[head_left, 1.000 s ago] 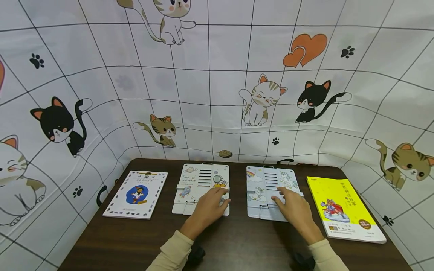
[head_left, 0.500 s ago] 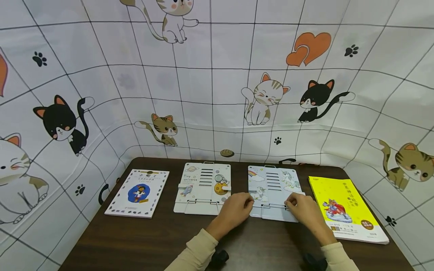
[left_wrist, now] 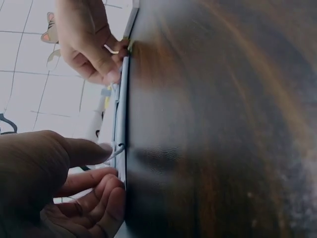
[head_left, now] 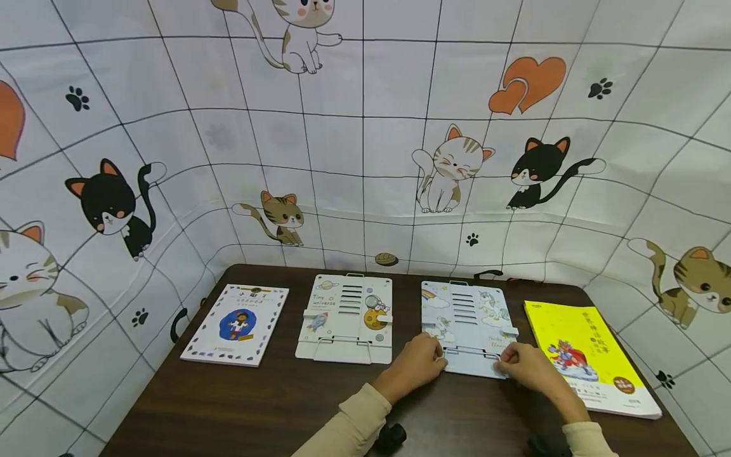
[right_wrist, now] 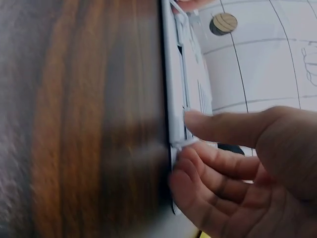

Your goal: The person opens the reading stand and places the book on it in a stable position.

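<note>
A pale blue book stand with rainbow and unicorn prints lies folded flat on the table. My left hand grips its front left corner; in the left wrist view the thumb is at the white wire bracket, with curled fingers against the edge below. My right hand pinches the front right corner. In the right wrist view its thumb lies on the top and the curled fingers are at the edge. The stand's front corners are partly hidden by the hands.
A cream book stand with a space print lies left of the unicorn one. A white book is at the far left, a thick yellow book at the right. A cat-print cloth surrounds the dark table.
My left hand has moved right from the space-print stand to the unicorn stand's left corner. My right hand has drawn back from its middle to its right corner. The view shifted slightly.
</note>
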The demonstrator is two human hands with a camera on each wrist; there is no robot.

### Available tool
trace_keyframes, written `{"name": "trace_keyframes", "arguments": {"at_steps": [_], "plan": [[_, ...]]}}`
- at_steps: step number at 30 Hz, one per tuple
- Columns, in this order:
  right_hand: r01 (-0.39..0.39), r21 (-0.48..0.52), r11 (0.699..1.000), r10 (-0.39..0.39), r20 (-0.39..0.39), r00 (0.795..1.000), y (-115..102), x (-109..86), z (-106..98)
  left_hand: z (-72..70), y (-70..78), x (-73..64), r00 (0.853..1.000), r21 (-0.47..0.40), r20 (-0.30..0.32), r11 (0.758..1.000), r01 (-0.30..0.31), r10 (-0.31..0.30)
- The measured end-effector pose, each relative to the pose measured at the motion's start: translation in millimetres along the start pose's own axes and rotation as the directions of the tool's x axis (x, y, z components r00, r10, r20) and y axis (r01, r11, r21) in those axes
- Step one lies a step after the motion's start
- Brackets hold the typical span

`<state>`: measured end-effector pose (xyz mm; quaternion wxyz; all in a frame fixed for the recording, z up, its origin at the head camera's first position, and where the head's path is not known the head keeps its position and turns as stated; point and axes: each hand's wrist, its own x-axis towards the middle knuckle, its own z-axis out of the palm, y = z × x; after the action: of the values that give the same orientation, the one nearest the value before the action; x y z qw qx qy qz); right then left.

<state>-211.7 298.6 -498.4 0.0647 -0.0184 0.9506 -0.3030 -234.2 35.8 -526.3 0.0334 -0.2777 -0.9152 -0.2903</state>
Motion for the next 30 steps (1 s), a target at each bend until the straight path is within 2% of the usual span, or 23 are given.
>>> {"name": "trace_keyframes", "arguments": {"at_steps": [4,10,18,23,30], "plan": [[0.002,0.065,0.998,-0.007,0.07,0.998,10,0.2,0,2.9,2.0,2.6,0.999,0.003,0.046,1.0,0.009,-0.01],[0.019,0.126,0.992,-0.033,0.109,0.994,16,2.6,-1,6.6,-0.2,4.6,0.995,-0.033,0.076,0.997,0.072,-0.069],[0.01,0.091,0.996,-0.017,0.071,0.997,19,3.6,5,5.4,-0.1,5.8,0.99,-0.073,0.083,0.99,0.121,-0.115],[0.042,0.073,0.996,-0.045,0.033,0.998,16,1.2,5,5.0,0.9,4.8,0.993,-0.071,0.056,0.991,0.11,-0.106],[0.043,0.053,0.998,-0.043,0.008,0.999,15,0.4,4,6.1,3.4,3.2,0.994,-0.078,0.023,0.991,0.113,-0.111]]}}
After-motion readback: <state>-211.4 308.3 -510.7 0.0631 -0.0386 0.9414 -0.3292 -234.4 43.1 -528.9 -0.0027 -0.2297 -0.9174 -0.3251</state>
